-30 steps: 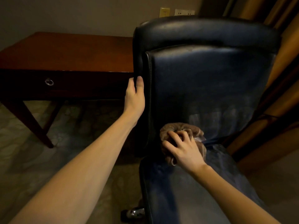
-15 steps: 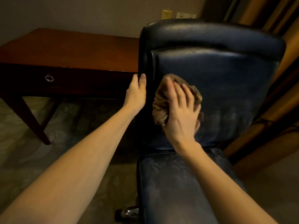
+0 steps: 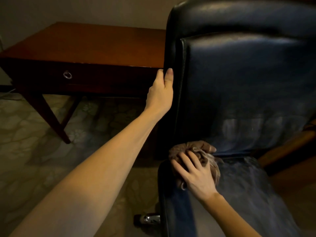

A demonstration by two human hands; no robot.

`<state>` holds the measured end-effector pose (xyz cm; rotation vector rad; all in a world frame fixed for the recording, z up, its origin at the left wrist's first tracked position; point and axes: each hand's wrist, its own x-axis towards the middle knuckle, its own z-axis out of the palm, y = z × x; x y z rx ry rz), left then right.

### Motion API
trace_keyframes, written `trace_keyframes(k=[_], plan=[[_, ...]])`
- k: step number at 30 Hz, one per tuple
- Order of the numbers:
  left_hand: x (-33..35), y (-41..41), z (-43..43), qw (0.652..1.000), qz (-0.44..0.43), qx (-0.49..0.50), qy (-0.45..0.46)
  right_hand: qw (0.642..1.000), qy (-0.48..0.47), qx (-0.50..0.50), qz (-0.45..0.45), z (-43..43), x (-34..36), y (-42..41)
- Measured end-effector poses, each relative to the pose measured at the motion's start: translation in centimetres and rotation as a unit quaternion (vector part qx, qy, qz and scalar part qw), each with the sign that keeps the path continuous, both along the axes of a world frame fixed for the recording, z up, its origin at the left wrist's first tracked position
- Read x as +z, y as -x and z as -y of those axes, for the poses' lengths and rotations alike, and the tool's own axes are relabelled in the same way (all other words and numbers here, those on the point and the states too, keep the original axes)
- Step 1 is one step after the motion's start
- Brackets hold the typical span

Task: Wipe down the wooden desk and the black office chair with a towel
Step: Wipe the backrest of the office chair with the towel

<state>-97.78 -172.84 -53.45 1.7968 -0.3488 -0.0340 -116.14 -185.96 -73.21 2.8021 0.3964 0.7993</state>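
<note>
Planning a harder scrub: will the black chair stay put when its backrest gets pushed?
Likely rolls: the black chair has a shiny caster under its seat. The left hand gripping the backrest edge suggests it needs steadying. Patterned carpet may slow it.

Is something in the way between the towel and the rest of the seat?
Nothing visible. The right hand holds the towel on the seat at its back-left corner; the rest of it is bare. The left hand grips the backrest edge.
</note>
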Motion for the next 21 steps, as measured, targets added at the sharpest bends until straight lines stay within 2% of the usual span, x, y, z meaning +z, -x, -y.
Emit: trace_keyframes(k=[3,8,12,14,18,21], plan=[[0.2,-0.1,0.1,1.000,-0.006,-0.011,-0.024,0.993,-0.106,-0.053,-0.012,0.0,1.8,2.0],[1.0,0.4,-0.9,0.999,-0.011,-0.035,-0.027,0.943,-0.268,-0.029,0.194,-0.9,9.9,1.7],[1.0,0.4,-1.7,0.998,-0.016,-0.056,-0.037,0.903,-0.309,-0.019,0.297,-2.3,15.2,-0.7],[0.6,0.1,-1.8,0.997,-0.012,-0.057,-0.044,0.900,-0.324,-0.022,0.291,-2.8,15.1,-2.4],[-0.4,0.0,-1.9,0.999,0.007,-0.041,-0.034,0.944,-0.277,-0.058,0.169,-4.2,9.5,-4.6],[-1.5,-0.3,-1.5,0.999,0.037,-0.010,-0.027,0.950,-0.262,-0.066,0.157,-4.4,5.4,-5.5]])
